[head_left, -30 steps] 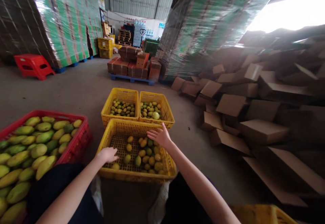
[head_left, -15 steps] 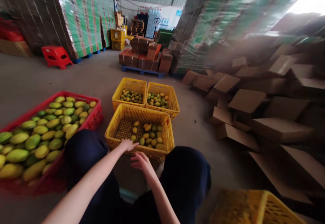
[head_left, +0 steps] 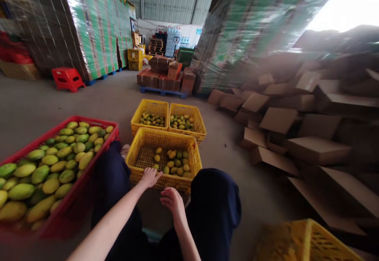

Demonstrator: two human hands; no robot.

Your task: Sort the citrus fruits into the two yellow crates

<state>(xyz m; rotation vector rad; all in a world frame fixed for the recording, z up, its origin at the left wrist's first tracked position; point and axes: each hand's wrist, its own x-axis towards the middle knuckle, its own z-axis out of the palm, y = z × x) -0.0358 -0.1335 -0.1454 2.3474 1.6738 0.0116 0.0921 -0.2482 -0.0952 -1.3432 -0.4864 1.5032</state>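
Observation:
My left hand lies on the near rim of the front yellow crate, fingers stretched out and holding nothing. Just right of it and closer to my body, my right hand hangs in the air between my knees. Its fingers are slightly curled and apart, with nothing seen in them. Inside the crate, yellow and green mangoes are gathered mostly on the right side, with a few near the middle. A red crate at my left is filled with larger green-yellow mangoes.
Behind the front crate stand two yellow crates holding mangoes. Flattened and open cardboard boxes are heaped at right. Another yellow crate is at lower right. A red stool and a loaded blue pallet stand farther back.
The view has tilted up slightly. My left knee has shifted right, away from the red crate, and a foot now shows beside the front yellow crate. Both hands keep nearly the same pose.

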